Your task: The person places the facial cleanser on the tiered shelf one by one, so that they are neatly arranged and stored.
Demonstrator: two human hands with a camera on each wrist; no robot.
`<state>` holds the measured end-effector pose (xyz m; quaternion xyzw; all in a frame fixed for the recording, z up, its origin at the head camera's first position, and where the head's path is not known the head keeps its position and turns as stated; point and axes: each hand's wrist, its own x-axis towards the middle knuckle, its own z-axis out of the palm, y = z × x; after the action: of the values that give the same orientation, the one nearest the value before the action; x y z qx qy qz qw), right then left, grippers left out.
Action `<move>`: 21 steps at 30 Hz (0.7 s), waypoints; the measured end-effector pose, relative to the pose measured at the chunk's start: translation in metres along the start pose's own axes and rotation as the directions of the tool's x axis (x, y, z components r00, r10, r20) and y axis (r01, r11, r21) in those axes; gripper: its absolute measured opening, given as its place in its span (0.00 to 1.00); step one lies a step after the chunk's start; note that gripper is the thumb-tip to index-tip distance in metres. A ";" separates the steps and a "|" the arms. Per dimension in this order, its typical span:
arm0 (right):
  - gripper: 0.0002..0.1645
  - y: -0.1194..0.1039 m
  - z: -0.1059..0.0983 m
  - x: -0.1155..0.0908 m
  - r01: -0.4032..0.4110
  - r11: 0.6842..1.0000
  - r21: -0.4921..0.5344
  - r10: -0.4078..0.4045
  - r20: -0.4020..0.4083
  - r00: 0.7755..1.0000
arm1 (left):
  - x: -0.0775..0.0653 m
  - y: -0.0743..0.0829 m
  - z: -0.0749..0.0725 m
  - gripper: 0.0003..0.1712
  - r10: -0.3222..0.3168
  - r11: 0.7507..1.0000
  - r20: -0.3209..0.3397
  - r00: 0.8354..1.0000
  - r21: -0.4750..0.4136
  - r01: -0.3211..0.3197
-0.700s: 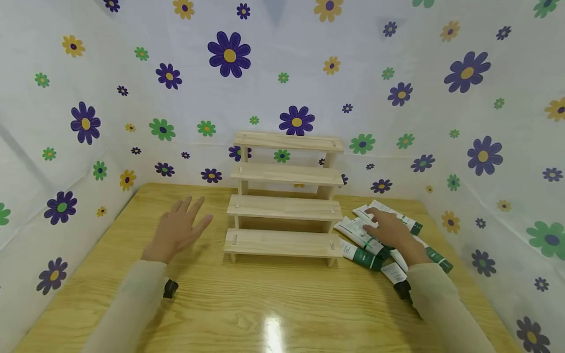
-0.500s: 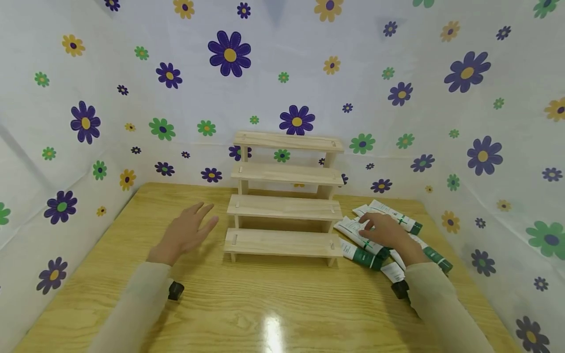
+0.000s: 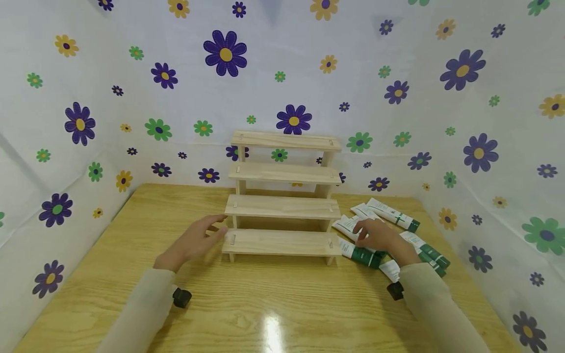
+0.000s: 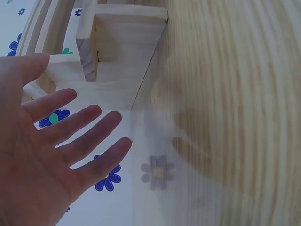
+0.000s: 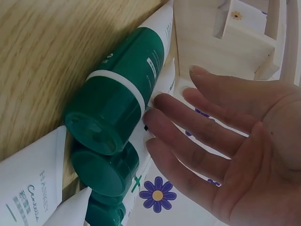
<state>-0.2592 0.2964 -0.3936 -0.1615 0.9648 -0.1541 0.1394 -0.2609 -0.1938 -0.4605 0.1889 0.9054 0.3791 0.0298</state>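
Note:
A four-step wooden display stand (image 3: 282,240) stands in the middle of the table. My left hand (image 3: 194,241) is at its left end, fingers spread and fingertips close to the lower two steps; the left wrist view shows the palm holding nothing. To the right of the stand lies a pile of white-and-green squeeze tubes. My right hand (image 3: 380,235) hovers over the pile with fingers loosely bent. In the right wrist view its fingertips are right beside a green-capped tube (image 5: 117,84), not wrapped around it. Part of the pile is hidden under the right hand and sleeve.
Another tube (image 3: 394,214) lies at the back of the pile, and more tubes (image 3: 425,249) lie right of my wrist. A flower-patterned white cloth (image 3: 265,98) surrounds the wooden table (image 3: 247,304) at the back and sides. Small black wrist devices (image 3: 181,297) show under both sleeves.
My left hand has moved right and slightly nearer, up to the stand's left end. My right hand has shifted slightly left and down over the tubes. The head view has turned slightly.

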 end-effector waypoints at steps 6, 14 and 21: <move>0.17 0.001 0.012 0.001 0.010 1.000 -0.015 -0.010 0.020 1.000 | 0.001 0.001 0.006 0.35 0.006 0.999 0.026 1.000 -0.034 -0.005; 0.14 -0.006 0.022 0.002 -0.034 0.994 -0.105 0.033 -0.011 0.999 | 0.003 0.004 0.010 0.27 0.018 1.000 0.039 0.999 -0.025 -0.017; 0.19 -0.011 0.026 0.002 -0.059 0.984 -0.170 0.059 -0.004 0.998 | 0.003 0.002 0.012 0.26 -0.003 0.999 0.043 0.999 -0.041 0.004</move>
<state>-0.2500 0.2792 -0.4136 -0.1440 0.9787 -0.0668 0.1300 -0.2611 -0.1836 -0.4676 0.1947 0.8969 0.3934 0.0538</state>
